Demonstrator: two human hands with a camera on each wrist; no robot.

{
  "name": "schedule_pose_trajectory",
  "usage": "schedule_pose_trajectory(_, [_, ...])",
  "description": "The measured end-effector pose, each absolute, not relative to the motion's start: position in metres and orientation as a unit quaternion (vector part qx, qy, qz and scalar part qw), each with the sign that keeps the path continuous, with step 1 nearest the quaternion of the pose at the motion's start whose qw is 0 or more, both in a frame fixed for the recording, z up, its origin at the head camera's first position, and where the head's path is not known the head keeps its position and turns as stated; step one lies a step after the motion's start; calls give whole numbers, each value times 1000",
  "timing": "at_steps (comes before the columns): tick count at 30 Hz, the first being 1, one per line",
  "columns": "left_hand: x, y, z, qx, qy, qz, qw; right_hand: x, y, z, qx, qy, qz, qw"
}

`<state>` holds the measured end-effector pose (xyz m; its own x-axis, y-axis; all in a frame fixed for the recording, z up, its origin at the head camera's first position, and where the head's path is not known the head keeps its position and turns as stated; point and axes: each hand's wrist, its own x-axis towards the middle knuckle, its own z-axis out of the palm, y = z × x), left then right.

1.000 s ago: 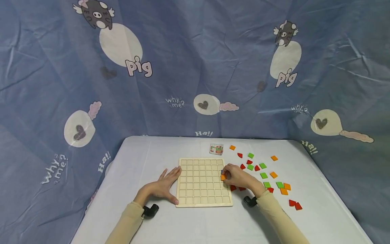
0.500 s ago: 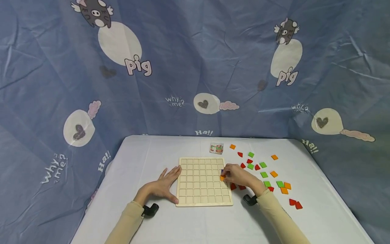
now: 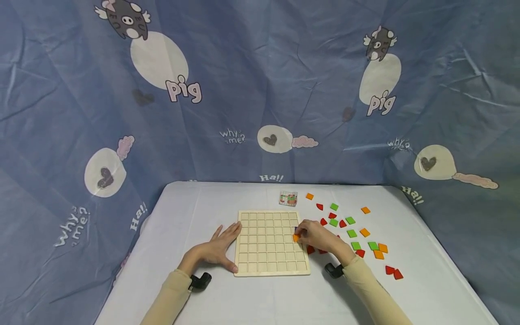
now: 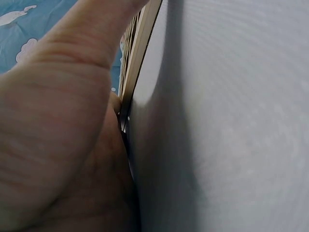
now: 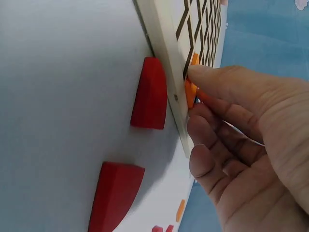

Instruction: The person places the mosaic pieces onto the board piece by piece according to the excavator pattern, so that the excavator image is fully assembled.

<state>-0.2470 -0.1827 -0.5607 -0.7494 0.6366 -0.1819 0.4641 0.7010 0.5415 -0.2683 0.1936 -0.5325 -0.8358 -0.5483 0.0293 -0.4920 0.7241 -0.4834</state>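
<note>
A square wooden board with a grid of shallow cells lies flat on the white table. My left hand rests along its left edge, fingers spread and straight, thumb near the front corner. On the right side of the grid, my right hand pinches a thin orange square tile between thumb and fingers. The right wrist view has this orange tile tilted against the grid just inside the rim, the thumb over its face. A dark blue piece peeks out beside the fingertips, mostly hidden.
Red wedge pieces lie right beside the board's right edge. Green tiles, orange tiles and more red wedges are scattered over the right of the table. Behind the board lies a small printed card. A blue patterned cloth hangs behind.
The orange tile in the right hand has shifted very slightly left and sits lower on the grid. The left hand stays at the board's edge.
</note>
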Motion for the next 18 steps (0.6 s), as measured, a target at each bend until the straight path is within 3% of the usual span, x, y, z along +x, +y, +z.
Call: schedule_pose_trajectory(18, [-247, -182, -561, 301, 906, 236, 181, -291, 267, -522, -145, 939, -311, 18])
